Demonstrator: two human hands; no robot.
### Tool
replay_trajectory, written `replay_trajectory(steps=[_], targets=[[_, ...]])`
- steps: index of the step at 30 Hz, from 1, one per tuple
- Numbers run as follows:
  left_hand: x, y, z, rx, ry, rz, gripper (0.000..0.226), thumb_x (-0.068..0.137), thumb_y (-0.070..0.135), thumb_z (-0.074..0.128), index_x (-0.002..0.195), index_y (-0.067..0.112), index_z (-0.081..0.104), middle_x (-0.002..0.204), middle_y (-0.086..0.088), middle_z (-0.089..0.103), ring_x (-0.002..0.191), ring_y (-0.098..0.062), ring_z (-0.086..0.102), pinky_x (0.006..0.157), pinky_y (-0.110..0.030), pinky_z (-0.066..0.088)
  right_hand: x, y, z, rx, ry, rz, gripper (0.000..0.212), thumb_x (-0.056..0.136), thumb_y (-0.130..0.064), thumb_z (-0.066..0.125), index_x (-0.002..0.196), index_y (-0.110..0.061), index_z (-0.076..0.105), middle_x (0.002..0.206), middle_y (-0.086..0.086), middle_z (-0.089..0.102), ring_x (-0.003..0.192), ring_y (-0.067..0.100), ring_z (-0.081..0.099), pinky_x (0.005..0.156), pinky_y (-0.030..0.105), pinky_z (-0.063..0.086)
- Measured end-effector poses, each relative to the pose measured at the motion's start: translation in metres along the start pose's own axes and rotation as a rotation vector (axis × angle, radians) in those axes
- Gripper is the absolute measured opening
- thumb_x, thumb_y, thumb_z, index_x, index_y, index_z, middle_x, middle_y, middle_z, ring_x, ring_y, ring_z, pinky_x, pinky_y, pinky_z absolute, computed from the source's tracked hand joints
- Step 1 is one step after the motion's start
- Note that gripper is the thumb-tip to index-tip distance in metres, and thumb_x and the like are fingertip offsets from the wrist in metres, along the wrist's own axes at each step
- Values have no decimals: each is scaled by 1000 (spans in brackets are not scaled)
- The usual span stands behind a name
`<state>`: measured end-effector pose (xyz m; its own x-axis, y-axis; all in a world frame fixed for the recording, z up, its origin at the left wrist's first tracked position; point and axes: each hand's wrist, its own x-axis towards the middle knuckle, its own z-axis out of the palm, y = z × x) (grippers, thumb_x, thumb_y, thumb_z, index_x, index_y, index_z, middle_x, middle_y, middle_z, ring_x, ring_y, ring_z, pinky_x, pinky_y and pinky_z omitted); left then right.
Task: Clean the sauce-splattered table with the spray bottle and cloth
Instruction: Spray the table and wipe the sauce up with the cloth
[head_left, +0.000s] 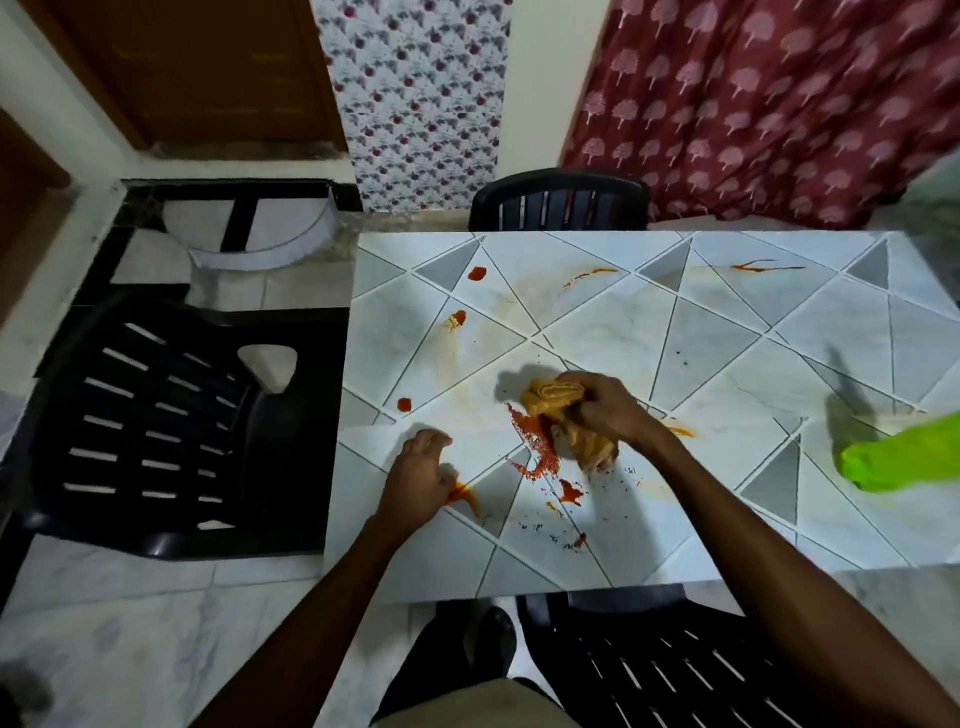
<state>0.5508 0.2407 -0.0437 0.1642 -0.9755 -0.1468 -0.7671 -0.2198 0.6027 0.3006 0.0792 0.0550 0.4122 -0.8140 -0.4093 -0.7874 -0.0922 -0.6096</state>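
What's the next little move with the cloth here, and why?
Probably drag the cloth in the right hand down and left through the thick red smear beside it; that smear looks like the heaviest sauce on the table.

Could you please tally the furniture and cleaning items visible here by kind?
Black plastic chairs: 3
Tables: 1
Cloths: 1
Green objects, blurred: 1
Total: 6
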Motion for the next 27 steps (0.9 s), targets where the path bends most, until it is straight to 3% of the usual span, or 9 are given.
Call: replay_trajectory(steps=[4,8,12,14,18,22,24,27], targets=[[33,14,-1,-2,-101,15,57,82,34,46,130,7,58,138,-9,53,128,-25,47,109,-36,37,43,5,-23,-24,89,52,46,73,-20,60,117,-21,71,114,12,74,105,33,67,86,39,52],[59,5,9,47,-222,45,61,85,33,52,139,4,50,146,-14,47,137,-29,40,117,-43,32,97,23,-16,-80,133,109,61,73,-44,55,126,-17,69,113,19,73,103,37,69,84,41,55],[66,-2,18,135,-215,97,55,93,22,59,143,5,44,149,-13,41,138,-29,37,118,-39,30,145,62,23,-127,118,97,65,75,-62,53,131,-30,63,118,14,69,105,37,68,92,47,56],[65,-4,19,151,-201,103,52,95,20,57,144,7,44,150,-11,41,139,-27,36,118,-38,30,128,40,32,-187,98,71,59,80,-57,55,135,-37,59,125,11,64,109,40,63,93,50,55],[62,0,16,109,-164,99,46,95,12,55,140,5,48,146,-13,46,136,-29,40,114,-38,34,88,7,45,-284,-88,-92,50,92,-29,62,142,-29,57,144,11,54,125,39,54,99,49,49],[61,1,13,90,-154,120,43,93,6,54,135,0,52,140,-16,49,132,-31,44,110,-39,40,45,20,77,-404,-155,-248,56,84,-46,65,140,-40,55,151,3,50,123,39,55,97,54,50],[61,1,13,101,-147,122,43,92,5,54,135,-1,52,139,-17,49,132,-32,45,110,-40,41,20,25,87,-446,-154,-276,60,80,-42,76,138,-37,59,150,4,52,121,41,56,95,53,50],[58,6,13,116,-123,107,44,92,5,53,136,0,52,141,-16,49,133,-31,43,110,-39,40,-12,31,95,-497,-204,-260,59,83,-36,76,139,-39,58,153,0,49,124,39,51,96,51,43]])
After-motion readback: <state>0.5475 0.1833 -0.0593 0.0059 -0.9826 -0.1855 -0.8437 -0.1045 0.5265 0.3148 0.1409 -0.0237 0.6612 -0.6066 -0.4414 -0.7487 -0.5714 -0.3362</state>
